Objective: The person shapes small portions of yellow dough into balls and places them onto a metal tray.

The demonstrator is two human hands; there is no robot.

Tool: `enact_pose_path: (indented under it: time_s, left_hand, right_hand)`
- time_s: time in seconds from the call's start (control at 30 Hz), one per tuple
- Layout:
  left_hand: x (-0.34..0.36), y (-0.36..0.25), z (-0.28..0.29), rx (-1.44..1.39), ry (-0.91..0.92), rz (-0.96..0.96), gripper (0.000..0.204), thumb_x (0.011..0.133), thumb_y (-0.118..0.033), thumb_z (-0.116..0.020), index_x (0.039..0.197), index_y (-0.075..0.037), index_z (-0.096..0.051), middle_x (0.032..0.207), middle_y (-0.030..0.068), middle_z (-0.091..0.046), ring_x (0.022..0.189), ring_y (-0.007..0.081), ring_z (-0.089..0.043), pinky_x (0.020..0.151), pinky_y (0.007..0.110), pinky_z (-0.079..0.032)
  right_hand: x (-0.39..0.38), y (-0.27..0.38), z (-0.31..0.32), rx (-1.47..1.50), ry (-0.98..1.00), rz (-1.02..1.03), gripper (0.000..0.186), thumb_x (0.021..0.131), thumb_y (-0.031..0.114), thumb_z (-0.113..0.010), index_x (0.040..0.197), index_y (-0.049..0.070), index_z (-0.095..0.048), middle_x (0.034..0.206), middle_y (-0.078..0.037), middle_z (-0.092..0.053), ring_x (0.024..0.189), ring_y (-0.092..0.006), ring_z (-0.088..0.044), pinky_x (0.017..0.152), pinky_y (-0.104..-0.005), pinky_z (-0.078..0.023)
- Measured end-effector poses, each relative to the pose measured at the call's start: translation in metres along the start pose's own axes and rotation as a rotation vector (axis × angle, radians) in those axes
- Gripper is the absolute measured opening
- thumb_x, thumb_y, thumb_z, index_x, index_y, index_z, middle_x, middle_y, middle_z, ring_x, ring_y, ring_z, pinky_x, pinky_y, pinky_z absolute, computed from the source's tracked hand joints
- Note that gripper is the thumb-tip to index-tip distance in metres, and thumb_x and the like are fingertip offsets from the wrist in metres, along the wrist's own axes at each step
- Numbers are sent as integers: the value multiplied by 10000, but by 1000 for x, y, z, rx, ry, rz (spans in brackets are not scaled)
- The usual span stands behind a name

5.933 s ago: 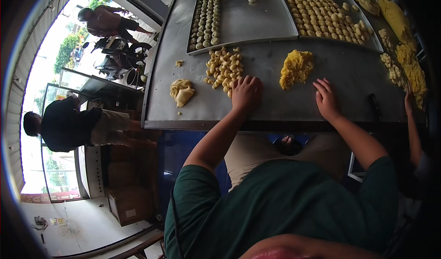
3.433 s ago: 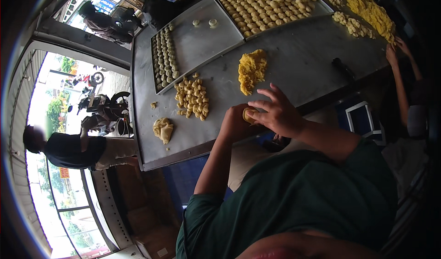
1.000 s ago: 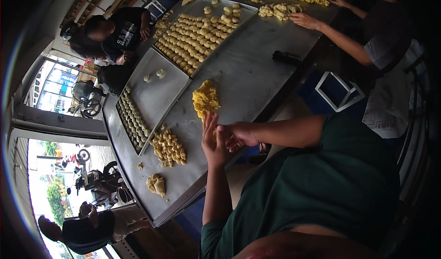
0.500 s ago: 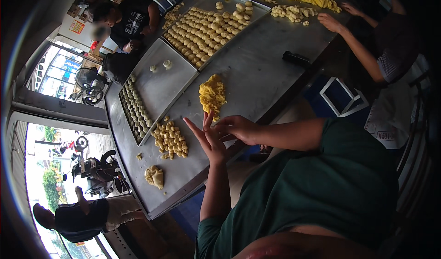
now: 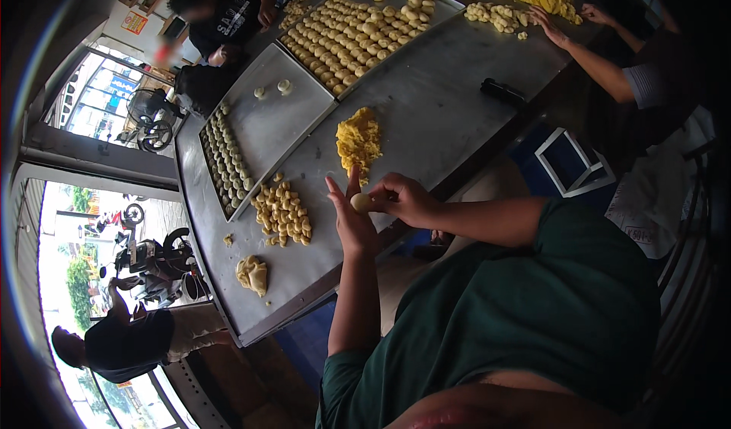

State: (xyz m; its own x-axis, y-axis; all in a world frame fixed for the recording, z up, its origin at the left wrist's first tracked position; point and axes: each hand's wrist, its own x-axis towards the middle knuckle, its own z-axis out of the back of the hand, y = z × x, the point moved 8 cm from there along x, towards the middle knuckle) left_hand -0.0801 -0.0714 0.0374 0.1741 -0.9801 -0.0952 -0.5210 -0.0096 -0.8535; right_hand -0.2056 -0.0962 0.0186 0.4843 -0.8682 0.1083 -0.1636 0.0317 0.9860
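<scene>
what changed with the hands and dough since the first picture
Both hands left the table top and came together above its near edge: the left hand now stands open, palm up, and the right hand presses a small dough ball against it. The yellow filling heap, the pile of small dough pieces, the dough lump and the trays lie as before.

left hand [image 5: 352, 217] open upright, right hand [image 5: 403, 199] pinching

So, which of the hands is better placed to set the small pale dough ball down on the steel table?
Probably the right hand: its fingertips pinch the small pale dough ball against the open left hand, whose flat palm only supports it. The steel table lies just beyond.
</scene>
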Motion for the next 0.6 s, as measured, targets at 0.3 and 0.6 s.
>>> enact_pose_path:
  time_s: [0.3,0.6]
  left_hand:
    - [-1,-31,51,680,5,-379,730,1146,-252,-413,1686,-145,66,1546,229,-508,1445,313,-479,1196,444,-348]
    - [9,-48,71,1657,-64,-176,406,1074,-392,-540,1426,-217,-640,1414,66,-666,1457,308,-480,1250,546,-179]
  right_hand:
    - [47,29,89,-824,-129,423,314,962,256,-742,1243,123,-693,1060,-109,-664,917,-280,-684,829,-399,-559]
    - [59,4,148,-947,-289,262,257,931,184,-745,1173,110,-697,999,-83,-669,903,-285,-677,811,-404,-552]
